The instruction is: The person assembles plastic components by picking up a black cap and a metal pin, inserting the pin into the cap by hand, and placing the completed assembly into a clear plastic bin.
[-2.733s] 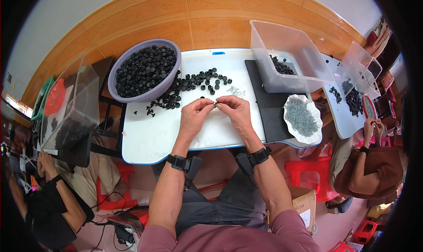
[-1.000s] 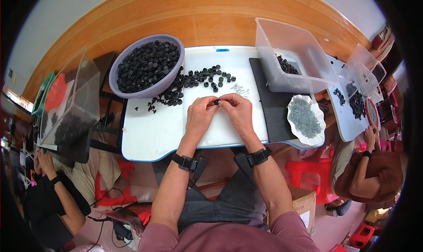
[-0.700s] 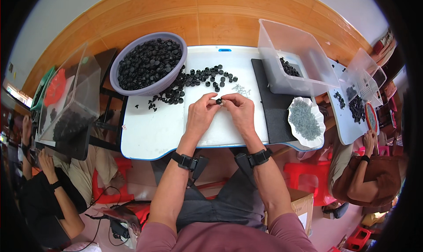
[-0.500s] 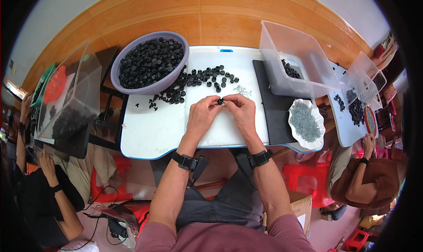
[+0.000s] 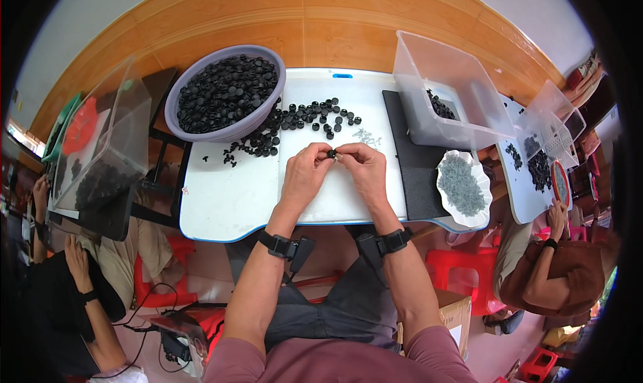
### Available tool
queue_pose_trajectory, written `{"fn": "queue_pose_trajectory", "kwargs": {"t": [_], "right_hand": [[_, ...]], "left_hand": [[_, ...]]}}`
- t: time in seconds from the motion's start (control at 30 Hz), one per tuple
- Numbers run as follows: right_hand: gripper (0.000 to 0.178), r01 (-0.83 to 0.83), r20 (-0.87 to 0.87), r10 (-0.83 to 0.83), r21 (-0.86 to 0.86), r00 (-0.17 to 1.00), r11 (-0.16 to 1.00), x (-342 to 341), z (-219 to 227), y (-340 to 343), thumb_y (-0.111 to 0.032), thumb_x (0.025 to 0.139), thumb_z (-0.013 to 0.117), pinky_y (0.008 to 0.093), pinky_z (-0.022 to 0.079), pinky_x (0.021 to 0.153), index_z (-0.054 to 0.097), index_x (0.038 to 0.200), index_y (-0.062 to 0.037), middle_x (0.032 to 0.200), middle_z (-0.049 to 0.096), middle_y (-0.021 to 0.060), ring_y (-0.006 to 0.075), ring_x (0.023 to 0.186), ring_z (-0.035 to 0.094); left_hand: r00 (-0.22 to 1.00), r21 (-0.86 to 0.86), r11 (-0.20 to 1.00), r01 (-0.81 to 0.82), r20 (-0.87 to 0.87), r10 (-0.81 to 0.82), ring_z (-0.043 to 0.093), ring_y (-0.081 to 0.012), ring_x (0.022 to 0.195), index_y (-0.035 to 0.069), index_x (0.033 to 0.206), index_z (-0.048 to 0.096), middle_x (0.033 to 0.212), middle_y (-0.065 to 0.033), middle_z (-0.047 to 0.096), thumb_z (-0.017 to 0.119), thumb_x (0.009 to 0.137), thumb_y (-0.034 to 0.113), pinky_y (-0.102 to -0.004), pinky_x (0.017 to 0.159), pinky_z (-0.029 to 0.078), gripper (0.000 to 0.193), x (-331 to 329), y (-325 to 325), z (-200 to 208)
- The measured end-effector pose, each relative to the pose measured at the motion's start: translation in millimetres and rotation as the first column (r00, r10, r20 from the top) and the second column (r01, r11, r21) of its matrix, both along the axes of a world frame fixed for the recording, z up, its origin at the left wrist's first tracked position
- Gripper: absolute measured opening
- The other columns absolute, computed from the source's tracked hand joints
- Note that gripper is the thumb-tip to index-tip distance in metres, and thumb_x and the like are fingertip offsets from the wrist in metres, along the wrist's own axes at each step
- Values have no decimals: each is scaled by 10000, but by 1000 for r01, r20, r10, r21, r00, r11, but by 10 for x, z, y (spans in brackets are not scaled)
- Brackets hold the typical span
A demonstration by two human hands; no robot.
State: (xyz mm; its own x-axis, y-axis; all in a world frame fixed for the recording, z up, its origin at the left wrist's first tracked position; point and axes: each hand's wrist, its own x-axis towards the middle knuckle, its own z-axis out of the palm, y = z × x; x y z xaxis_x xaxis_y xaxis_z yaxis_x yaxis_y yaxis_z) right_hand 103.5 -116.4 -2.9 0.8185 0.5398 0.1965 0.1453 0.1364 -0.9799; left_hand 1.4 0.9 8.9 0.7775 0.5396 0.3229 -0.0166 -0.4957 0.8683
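Note:
Over the front middle of the white table (image 5: 231, 209), my two hands meet at a small round black plastic part (image 5: 331, 154). My left hand (image 5: 305, 176) is closed, pinching it between thumb and fingertips. Against its right side, the fingertips of my right hand (image 5: 364, 173) are pressed together; what they hold there is hidden. Just beyond lie loose round black parts (image 5: 315, 115) and smaller black pieces (image 5: 230, 156). Small translucent grey pieces (image 5: 366, 137) are scattered beyond my right hand.
A purple basket (image 5: 171, 105) heaped with black parts stands at the back left. On the right are a black mat (image 5: 402, 162), a clear bin (image 5: 429, 125) and a white scalloped dish (image 5: 487, 199) of grey pieces. People sit at tables on both sides, with a red stool (image 5: 462, 262) to the right.
The black part has turned a little between my fingertips. Both hands stay together in nearly the same place, and the whole view has shifted slightly.

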Motion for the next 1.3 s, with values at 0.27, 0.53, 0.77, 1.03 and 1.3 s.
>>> {"fn": "queue_pose_trajectory", "kwargs": {"t": [0.27,0.53,0.77,1.03,1.3], "right_hand": [[133,33,145,-25,-53,989,998,-33,35,-11,73,867,682,228,543,746,757,968,27,938,750,67,102,824,685],[142,58,271,-53,-9,961,998,-37,35,0,73,830,695,267,567,710,766,934,6,911,757,104,154,783,710],[117,84,337,-59,-61,940,995,-63,86,-10,57,827,714,277,571,698,764,914,-2,886,754,110,176,769,720],[171,113,468,-57,-92,882,989,-120,131,6,47,826,719,303,579,709,743,984,-14,895,740,120,219,769,720],[134,-2,148,15,-85,989,996,-14,98,-4,33,851,706,256,556,711,757,974,15,858,759,84,122,767,701]], "left_hand": [[999,28,999,-16,-27,17,735,-271,841,-10,1052,680,949,-164,740,718,878,57,-364,747,580,190,-1,0,-2],[999,39,999,-24,-28,25,738,-262,836,-10,1030,682,947,-162,739,724,875,59,-356,728,581,175,-6,-13,12],[998,-16,1000,-23,-60,22,754,-249,809,-15,1039,693,900,-154,763,740,870,83,-334,725,583,201,-5,-8,20],[992,-99,995,-10,-126,-2,754,-206,789,-10,1074,729,902,-145,776,763,868,146,-305,717,574,261,-5,65,40],[993,-129,991,-39,-114,24,756,-191,771,-5,1061,750,866,-138,776,772,861,169,-295,706,575,266,3,34,11]]}}
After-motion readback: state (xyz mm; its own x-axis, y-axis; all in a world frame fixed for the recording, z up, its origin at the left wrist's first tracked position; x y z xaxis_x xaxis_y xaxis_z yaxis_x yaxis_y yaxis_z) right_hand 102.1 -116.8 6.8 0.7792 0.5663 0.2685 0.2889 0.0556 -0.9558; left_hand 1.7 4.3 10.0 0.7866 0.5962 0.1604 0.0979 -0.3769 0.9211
